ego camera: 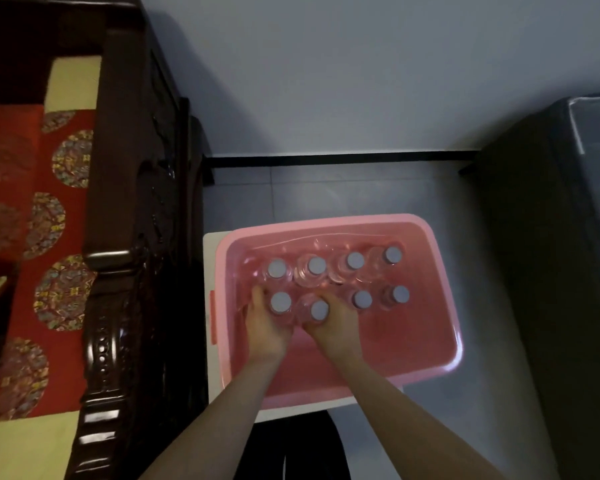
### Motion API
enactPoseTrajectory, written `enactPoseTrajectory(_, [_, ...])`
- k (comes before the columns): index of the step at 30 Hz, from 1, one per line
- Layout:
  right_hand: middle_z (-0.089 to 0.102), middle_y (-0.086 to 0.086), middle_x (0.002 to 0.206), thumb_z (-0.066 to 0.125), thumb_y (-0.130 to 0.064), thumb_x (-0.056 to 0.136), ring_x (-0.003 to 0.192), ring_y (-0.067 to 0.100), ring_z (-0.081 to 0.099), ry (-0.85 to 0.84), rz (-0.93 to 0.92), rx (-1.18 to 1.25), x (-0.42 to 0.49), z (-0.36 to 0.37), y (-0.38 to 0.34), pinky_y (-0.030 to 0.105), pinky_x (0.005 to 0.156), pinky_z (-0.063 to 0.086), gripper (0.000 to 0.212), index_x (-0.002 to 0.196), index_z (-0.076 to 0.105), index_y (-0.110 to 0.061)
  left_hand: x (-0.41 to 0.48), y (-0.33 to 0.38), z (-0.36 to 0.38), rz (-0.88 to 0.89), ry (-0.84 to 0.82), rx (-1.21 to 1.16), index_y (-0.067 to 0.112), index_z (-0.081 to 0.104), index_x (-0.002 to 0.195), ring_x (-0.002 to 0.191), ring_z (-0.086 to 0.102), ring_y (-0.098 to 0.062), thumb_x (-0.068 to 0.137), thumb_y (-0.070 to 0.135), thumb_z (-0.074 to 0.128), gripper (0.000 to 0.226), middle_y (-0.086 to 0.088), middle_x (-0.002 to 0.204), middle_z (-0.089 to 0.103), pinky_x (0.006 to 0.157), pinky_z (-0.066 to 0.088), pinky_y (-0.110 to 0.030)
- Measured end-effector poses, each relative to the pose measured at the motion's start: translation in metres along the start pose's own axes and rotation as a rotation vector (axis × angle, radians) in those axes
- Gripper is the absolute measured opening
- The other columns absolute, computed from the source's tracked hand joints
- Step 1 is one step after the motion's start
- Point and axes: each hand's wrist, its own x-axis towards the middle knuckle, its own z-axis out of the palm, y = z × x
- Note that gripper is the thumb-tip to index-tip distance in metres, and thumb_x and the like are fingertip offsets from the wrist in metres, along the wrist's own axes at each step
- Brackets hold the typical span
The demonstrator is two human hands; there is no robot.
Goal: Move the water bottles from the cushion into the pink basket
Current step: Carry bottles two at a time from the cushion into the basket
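The pink basket (440, 306) sits on a white stand on the floor. Several clear water bottles with grey caps stand upright inside it in two rows. My left hand (265, 327) is wrapped around the front-left bottle (280, 302). My right hand (333, 327) is wrapped around the bottle next to it (319, 310). Both bottles rest low in the basket, against the others. The red patterned cushion (32, 220) lies at the left with no bottle visible on the part in view.
A dark carved wooden armrest (118, 237) stands between the cushion and the basket. A dark cabinet (551, 271) rises at the right. Grey tiled floor (326, 192) and a white wall lie beyond the basket.
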Motion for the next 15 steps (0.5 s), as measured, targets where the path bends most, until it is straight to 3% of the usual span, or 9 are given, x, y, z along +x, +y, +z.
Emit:
enactPoseTrajectory(4, [0.072,-0.007,0.087,0.07,-0.009,0.065,0.08,0.013,0.066,-0.035,-0.031,-0.009,0.012,0.008,0.008,0.033,0.072,0.053,0.028,0.089,0.068,-0.023,0.004,-0.008,0.009,-0.043,0.012,0.073,0.017,0.042,0.121,0.099,0.057,-0.038,0.061,0.0,0.076,0.072,-0.014,0.121,0.044,0.083,0.046,-0.036])
enactPoseTrajectory(10, [0.066,-0.001,0.109,0.067,-0.013,0.069,0.096,0.025,0.063,-0.063,-0.071,-0.138,0.011,-0.003,0.006,0.038,0.073,0.052,0.04,0.107,0.064,-0.023,0.008,-0.009,0.009,-0.055,-0.056,0.099,0.016,0.037,0.12,0.095,0.059,-0.041,0.064,-0.004,0.071,0.068,-0.014,0.12,0.039,0.083,0.048,-0.038])
enactPoseTrajectory(12, [0.063,-0.002,0.114,0.066,-0.018,0.073,0.098,0.024,0.061,-0.044,-0.104,-0.227,0.008,-0.011,0.002,0.037,0.069,0.052,0.04,0.112,0.063,-0.025,0.007,-0.009,0.006,-0.046,-0.072,0.118,0.017,0.036,0.117,0.099,0.056,-0.04,0.065,0.0,0.073,0.066,-0.015,0.119,0.041,0.086,0.047,-0.038])
enactPoseTrajectory(15, [0.064,-0.003,0.105,0.063,-0.017,0.073,0.089,0.023,0.06,-0.051,-0.211,-0.236,0.007,-0.021,-0.001,0.039,0.063,0.052,0.035,0.107,0.065,-0.026,0.005,-0.003,-0.003,0.039,-0.091,0.133,0.016,0.044,0.112,0.094,0.049,-0.026,0.066,0.003,0.075,0.057,-0.007,0.109,0.044,0.082,0.038,-0.027])
